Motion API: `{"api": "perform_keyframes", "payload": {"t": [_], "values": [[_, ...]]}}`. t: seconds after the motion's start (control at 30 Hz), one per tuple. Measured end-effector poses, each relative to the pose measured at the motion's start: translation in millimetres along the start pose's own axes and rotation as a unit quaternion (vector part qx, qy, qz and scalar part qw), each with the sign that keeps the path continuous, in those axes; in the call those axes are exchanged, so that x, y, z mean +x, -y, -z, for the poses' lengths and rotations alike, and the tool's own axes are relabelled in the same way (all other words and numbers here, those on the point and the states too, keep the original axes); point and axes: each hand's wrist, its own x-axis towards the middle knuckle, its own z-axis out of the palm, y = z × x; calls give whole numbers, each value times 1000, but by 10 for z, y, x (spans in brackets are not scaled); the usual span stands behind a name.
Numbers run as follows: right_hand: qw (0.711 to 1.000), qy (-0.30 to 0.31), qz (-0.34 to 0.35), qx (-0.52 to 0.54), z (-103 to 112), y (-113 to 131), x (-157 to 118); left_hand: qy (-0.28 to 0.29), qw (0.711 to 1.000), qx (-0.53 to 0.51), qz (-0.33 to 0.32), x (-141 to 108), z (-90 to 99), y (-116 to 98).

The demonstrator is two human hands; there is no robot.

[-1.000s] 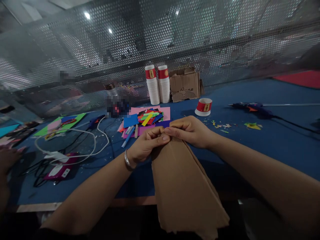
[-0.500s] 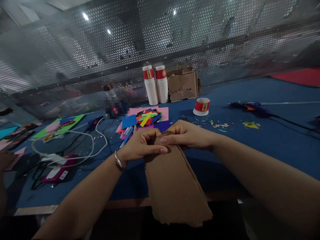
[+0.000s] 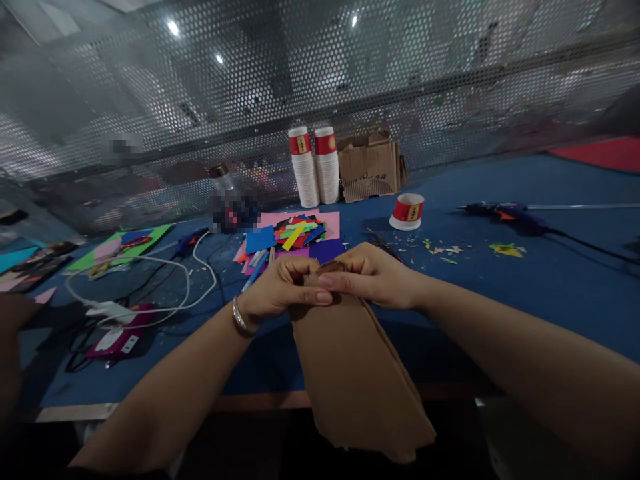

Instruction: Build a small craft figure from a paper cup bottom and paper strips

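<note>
A brown piece of cardboard with ragged edges hangs tilted over the table's front edge, held at its upper end by both hands. My left hand pinches the upper left corner, thumb flat on the near face. Beside it, my right hand grips the top edge, its thumb pressing on the cardboard and touching the left thumb's tip. The top strip between the hands looks bent. The fingers behind the cardboard are partly hidden. Just beyond the hands lie coloured paper pieces and blue pens.
Two stacks of paper cups and a cardboard box stand at the back. A single red-and-white cup, paper scraps and a glue gun lie to the right. On the left are a purple power strip, cables and another person's arm.
The cardboard's lower end has swung slightly right and down. Both hands keep their grip, and the view has shifted a little. At the left edge, the other person's arm has moved.
</note>
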Motion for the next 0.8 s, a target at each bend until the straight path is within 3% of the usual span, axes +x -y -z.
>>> {"api": "perform_keyframes", "payload": {"t": [0.2, 0.4, 0.63, 0.8], "values": [[999, -48, -4, -24, -7, 77, -47, 3, 987, -162, -15, 52, -142, 103], [993, -87, 68, -41, 35, 71, -24, -39, 967, -253, 2, 103, -270, 142], [967, -149, 135, -156, 13, 143, -35, -67, 959, -274, 2, 95, -368, 72], [969, -160, 94, -163, 57, 67, -19, -91, 972, -218, 12, 141, -233, 65]]}}
